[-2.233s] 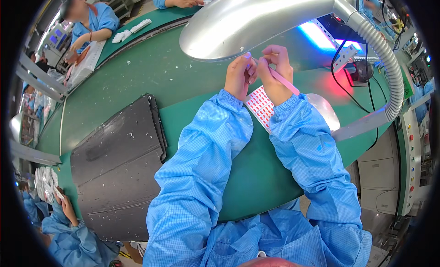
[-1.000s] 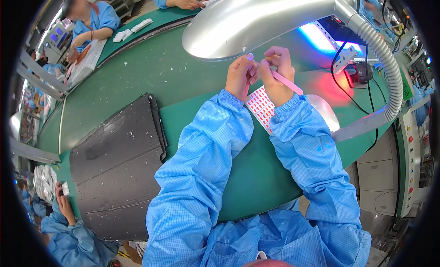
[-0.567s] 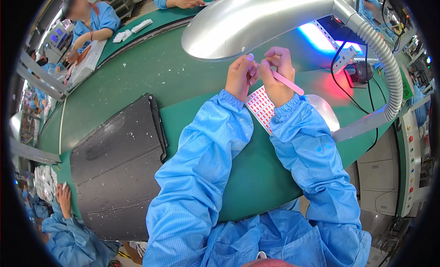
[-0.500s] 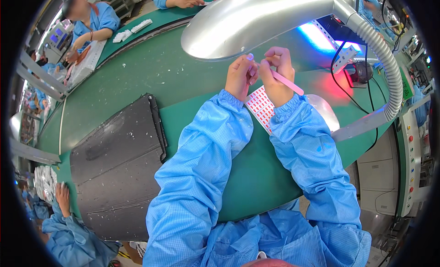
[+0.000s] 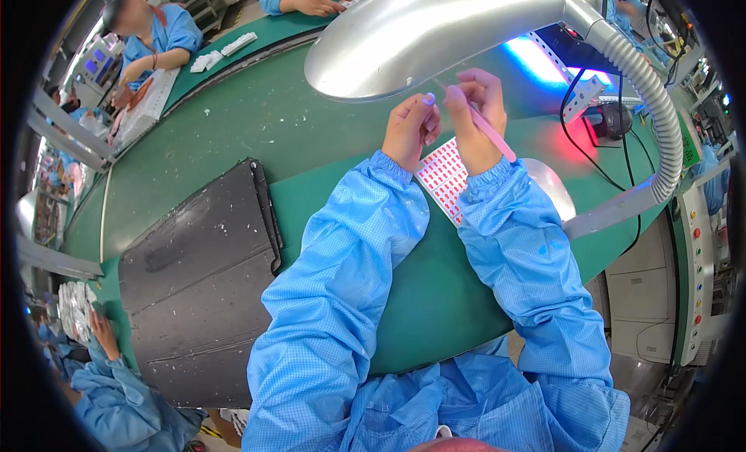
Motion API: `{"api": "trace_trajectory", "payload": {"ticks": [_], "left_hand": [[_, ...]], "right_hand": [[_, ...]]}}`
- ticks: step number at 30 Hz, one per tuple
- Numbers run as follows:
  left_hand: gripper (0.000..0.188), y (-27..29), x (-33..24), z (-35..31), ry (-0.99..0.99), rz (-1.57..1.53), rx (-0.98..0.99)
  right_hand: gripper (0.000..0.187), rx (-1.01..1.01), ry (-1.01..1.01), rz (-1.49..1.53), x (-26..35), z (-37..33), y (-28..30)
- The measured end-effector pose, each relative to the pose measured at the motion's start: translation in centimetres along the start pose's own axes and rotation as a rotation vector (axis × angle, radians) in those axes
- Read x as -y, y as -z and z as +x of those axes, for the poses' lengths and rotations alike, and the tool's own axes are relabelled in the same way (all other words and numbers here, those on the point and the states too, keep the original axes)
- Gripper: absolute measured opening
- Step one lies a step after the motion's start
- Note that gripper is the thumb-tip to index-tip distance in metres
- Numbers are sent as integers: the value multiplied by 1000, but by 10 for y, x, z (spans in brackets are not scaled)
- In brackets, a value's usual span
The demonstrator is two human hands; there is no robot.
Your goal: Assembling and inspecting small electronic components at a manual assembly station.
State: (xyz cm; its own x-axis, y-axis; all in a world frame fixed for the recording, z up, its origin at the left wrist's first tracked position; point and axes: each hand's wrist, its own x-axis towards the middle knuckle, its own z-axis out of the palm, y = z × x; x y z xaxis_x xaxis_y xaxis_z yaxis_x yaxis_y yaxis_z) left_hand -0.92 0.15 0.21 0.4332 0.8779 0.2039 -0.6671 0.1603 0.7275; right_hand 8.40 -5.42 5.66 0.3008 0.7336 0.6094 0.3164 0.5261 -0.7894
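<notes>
My right hand (image 5: 480, 126) is closed round pink tweezers (image 5: 496, 138), their broad end slanting down toward my wrist. The tips, near the lamp's edge, are too blurred to make out. Just to the left, my left hand (image 5: 410, 132) is closed, thumb and fingers pressed together. A pale spot shows at its fingertip, but whatever it holds is too small to name. Below and between my hands, a white sheet of small red stickers (image 5: 444, 179) lies on the green mat, partly covered by my right wrist. The two hands are slightly apart.
A silver lamp head (image 5: 420, 36) on a flexible neck (image 5: 660, 118) overhangs my hands. Its pale base (image 5: 548, 189) stands beside my right forearm. A folded black sheet (image 5: 202, 289) lies at left. Cables (image 5: 583, 153) run at right. Co-workers' hands (image 5: 318, 3) work at the far side.
My right hand has moved slightly up and right with the tweezers, away from my left hand, showing more of the sticker sheet. My left hand has barely moved.
</notes>
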Motion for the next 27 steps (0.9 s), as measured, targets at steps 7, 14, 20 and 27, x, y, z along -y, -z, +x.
{"api": "trace_trajectory", "payload": {"ticks": [7, 14, 20, 27], "left_hand": [[22, 9, 4, 1, -44, -13, 41], [22, 15, 1, -1, -40, -37, 91], [23, 14, 0, 0, 4, 6, 130], [24, 16, -3, -2, 32, 25, 152]], "right_hand": [[16, 314, -222, 114, -21, 9, 10], [18, 427, -248, 109, -19, 10, 13], [18, 487, -240, 3, -14, 13, 23], [18, 498, -184, -56, -13, 11, 22]]}}
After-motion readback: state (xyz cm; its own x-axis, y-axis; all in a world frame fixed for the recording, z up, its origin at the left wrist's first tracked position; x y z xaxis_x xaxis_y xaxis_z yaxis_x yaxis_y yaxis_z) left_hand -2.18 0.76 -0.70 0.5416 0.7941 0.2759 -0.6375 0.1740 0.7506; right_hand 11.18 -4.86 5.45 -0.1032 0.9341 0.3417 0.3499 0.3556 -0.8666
